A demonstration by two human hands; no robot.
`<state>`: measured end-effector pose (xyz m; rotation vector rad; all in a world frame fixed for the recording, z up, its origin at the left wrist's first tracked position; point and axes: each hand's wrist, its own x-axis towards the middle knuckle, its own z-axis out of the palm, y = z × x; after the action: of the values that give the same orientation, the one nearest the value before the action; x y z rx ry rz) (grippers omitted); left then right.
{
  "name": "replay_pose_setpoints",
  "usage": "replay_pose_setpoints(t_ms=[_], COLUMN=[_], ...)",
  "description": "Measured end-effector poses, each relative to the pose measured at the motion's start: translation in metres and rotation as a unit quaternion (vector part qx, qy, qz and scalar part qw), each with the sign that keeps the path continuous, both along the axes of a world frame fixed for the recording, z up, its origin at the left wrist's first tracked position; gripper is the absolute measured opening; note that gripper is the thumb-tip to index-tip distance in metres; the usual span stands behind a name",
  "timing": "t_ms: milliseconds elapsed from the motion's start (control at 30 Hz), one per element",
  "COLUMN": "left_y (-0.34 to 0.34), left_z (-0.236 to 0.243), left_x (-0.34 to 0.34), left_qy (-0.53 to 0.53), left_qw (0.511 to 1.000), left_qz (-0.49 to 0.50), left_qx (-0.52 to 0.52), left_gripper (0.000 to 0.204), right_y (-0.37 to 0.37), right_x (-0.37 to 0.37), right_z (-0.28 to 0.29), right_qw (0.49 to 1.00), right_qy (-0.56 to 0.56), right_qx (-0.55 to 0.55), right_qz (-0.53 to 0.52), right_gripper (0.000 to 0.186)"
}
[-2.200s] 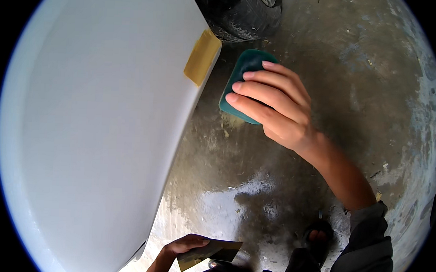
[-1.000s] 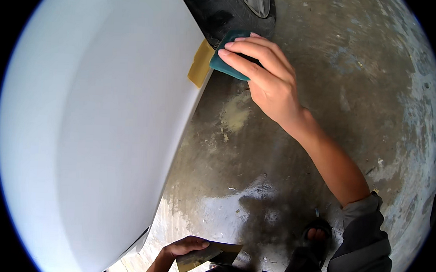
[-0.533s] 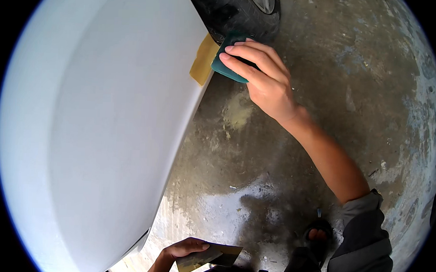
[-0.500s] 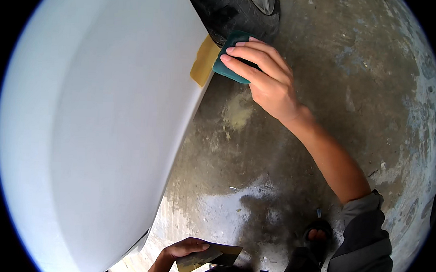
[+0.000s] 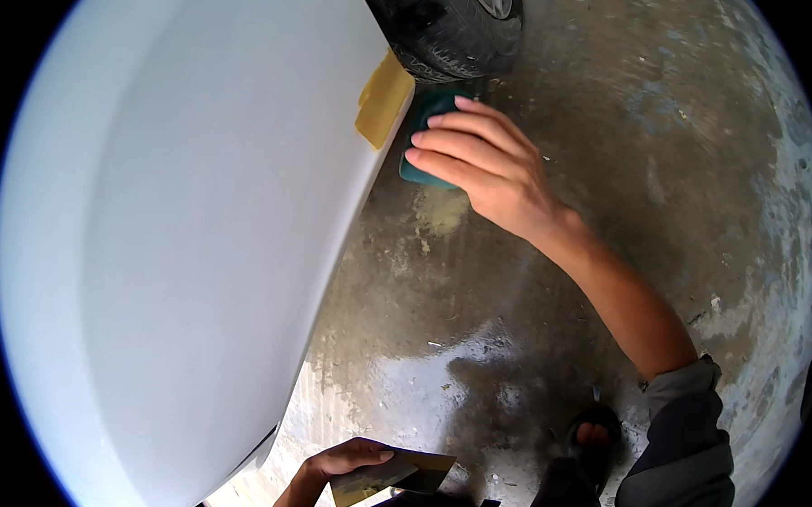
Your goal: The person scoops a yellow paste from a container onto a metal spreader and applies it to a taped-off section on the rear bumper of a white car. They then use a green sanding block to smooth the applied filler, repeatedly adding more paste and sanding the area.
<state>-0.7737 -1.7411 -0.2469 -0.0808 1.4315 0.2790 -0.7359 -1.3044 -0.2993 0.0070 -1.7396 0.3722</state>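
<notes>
My right hand (image 5: 500, 174) grips a dark green, flat filler spreader (image 5: 438, 106), its fingers laid over the upper face. The spreader is just right of the lower edge of a white car body panel (image 5: 216, 236), with a narrow gap between them. On the panel's edge is a smooth yellow patch of filler (image 5: 385, 100). At the bottom, my left hand (image 5: 352, 455) pinches a thin, dark flat plate (image 5: 428, 475), thumb on top. Yellowish filler shows on part of this plate; its lower side is partly hidden.
A black tyre (image 5: 451, 42) stands at the top, close to the filler patch. The concrete floor (image 5: 586, 289) is stained, with a wet, shiny area (image 5: 418, 381) nearer me. My sandalled foot (image 5: 595, 432) is at the lower right.
My right hand has drawn the spreader off the filler patch, slightly toward me, so the patch shows more fully. My left hand and the plate have hardly moved.
</notes>
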Motion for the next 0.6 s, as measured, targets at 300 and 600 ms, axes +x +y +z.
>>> replay_pose_setpoints(t_ms=[300,600], left_y=[0.065,0.178], left_z=[0.006,0.031], left_x=[0.03,0.099], left_qy=[0.071,0.209], left_qw=[0.986,0.759], left_qz=[0.083,0.386], left_qx=[0.125,0.48], left_gripper=[0.04,0.031], right_y=[-0.076,-0.115], right_x=[0.108,0.217], right_z=[0.026,0.14], right_qw=[0.783,0.71], right_qy=[0.013,0.073], right_qx=[-0.577,-0.666], right_qz=[0.232,0.217], right_gripper=[0.026,0.027])
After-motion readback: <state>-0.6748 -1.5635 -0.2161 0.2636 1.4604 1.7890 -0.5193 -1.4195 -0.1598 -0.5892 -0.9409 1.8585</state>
